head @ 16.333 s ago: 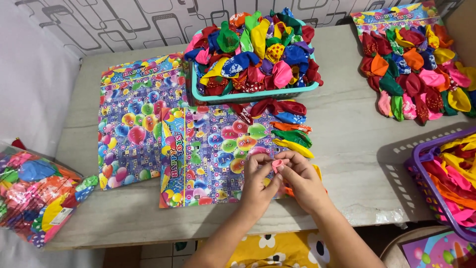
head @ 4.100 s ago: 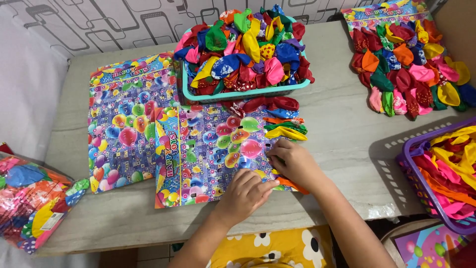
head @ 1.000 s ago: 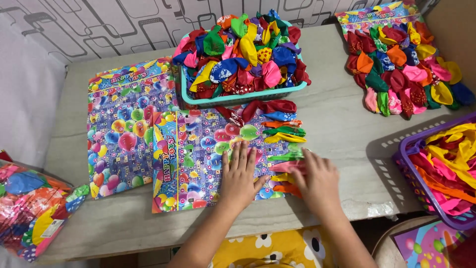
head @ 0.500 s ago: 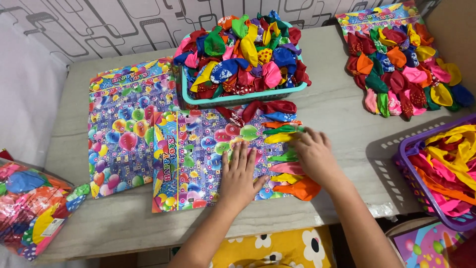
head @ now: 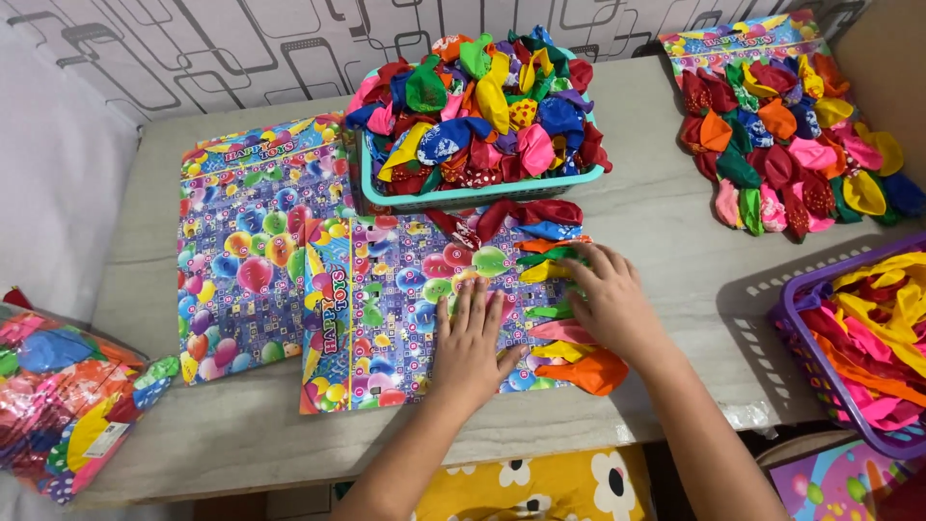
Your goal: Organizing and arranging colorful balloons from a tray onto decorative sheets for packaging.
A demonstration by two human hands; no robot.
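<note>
A left hand point(head: 470, 345) lies flat, fingers spread and holding nothing, on a colourful balloon-printed card sheet point(head: 405, 309) at the near edge of a grey tabletop point(head: 666, 222). Just beside it, the right hand point(head: 608, 301) presses loosely curled fingers onto a column of flat rubber balloons point(head: 564, 342) along the sheet's right edge. Farther back stands a teal plastic basket point(head: 482, 193) heaped with mixed balloons.

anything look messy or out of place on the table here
Mostly tidy. The plastic bag of balloons at the left hangs past the table edge, and the teal basket is heaped above its rim, resting partly on the printed card.
</note>
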